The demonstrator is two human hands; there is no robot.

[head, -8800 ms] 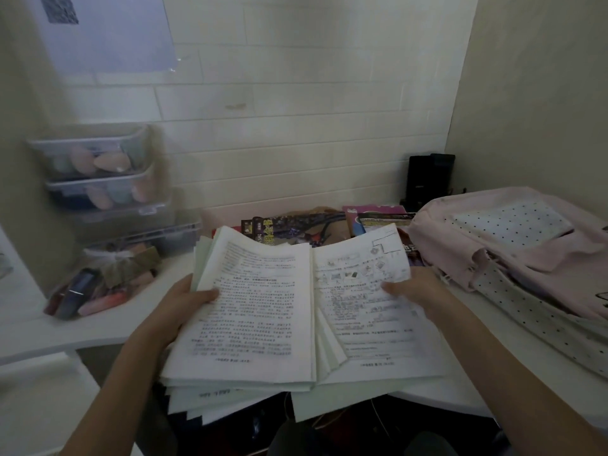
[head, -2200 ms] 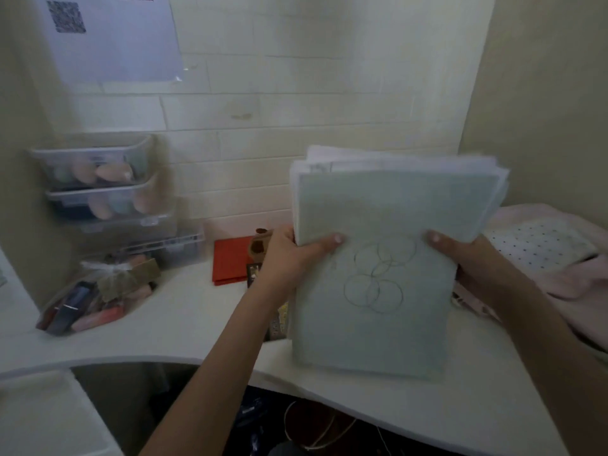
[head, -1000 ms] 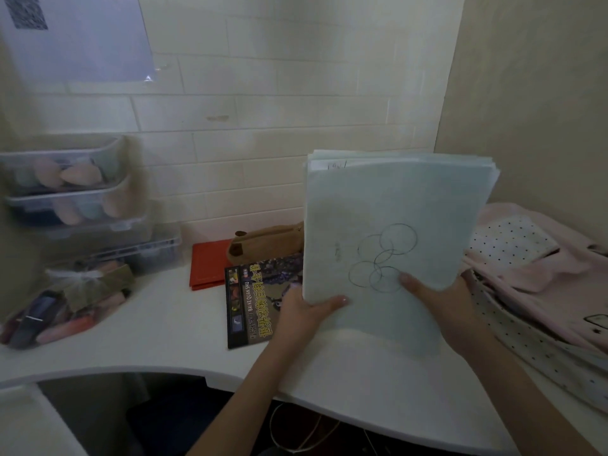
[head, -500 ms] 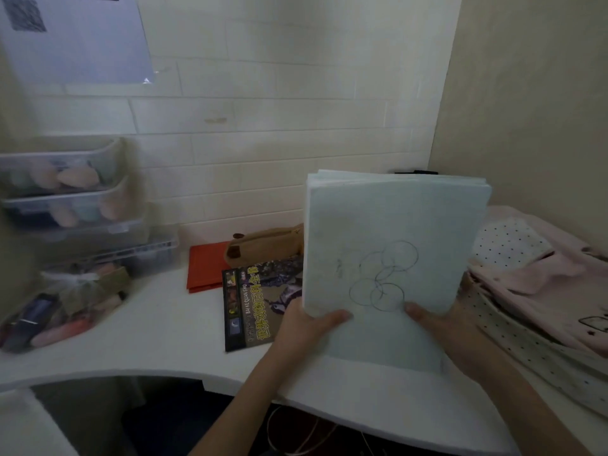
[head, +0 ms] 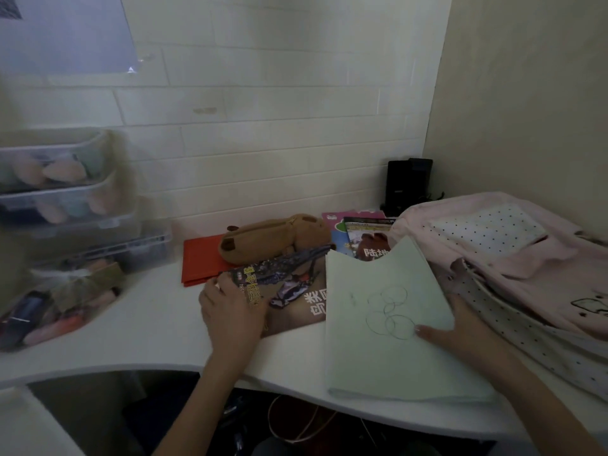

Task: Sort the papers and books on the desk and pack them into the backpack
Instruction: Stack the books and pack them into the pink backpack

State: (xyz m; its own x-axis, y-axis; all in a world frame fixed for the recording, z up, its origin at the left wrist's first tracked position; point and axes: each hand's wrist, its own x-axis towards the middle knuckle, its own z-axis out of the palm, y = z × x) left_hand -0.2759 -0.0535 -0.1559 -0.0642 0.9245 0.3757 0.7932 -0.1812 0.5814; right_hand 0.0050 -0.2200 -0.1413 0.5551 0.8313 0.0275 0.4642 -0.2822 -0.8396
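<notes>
1. We see the stack of papers [head: 381,324] lying flat on the desk [head: 148,330], beside the pink backpack [head: 513,264].
2. Our right hand [head: 460,327] rests flat on it, fingers straight.
3. Our left hand [head: 230,311] apparently grips a magazine [head: 283,284].

dim white-tiled wall [head: 263,103], white desk [head: 148,327]
</notes>
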